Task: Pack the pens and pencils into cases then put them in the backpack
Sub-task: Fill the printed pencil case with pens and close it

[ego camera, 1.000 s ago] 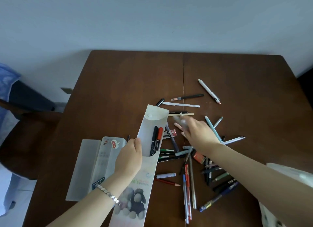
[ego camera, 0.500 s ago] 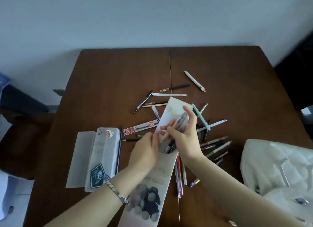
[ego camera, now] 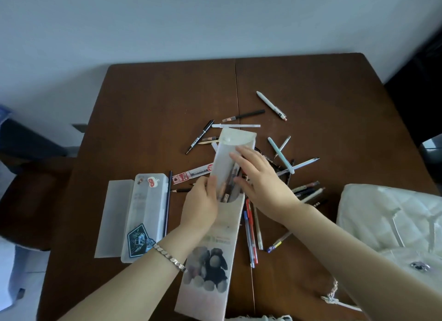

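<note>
At the far left of the brown table (ego camera: 148, 110) lies a clear plastic pencil box (ego camera: 143, 215), its lid folded open to the left, with a sticker near its top end and a dark badge near its bottom end. A dark pencil (ego camera: 168, 201) lies along the box's right edge.

Next comes the left hand (ego camera: 199, 207), a bracelet (ego camera: 168, 255) on its wrist. Its fingers curl around the left edge of a long soft case (ego camera: 215, 246) printed with plush toys, thumb pressed to the translucent flap, gripping it at the mouth. The flap stands up and away from the table, and several pens (ego camera: 228, 185) show through it, their lower ends inside the case.

The right hand (ego camera: 259, 184) rests against the flap's right side, fingers spread and fairly straight, holding nothing that can be made out.

Behind and to the right of the hands, loose pens and pencils (ego camera: 299, 172) lie scattered on the table; a white pen (ego camera: 271, 104) lies apart, farther back. A red pen and a blue pen (ego camera: 250, 234) lie just right of the case.

At the far right sits a white quilted backpack (ego camera: 394, 220), well apart from the case.
</note>
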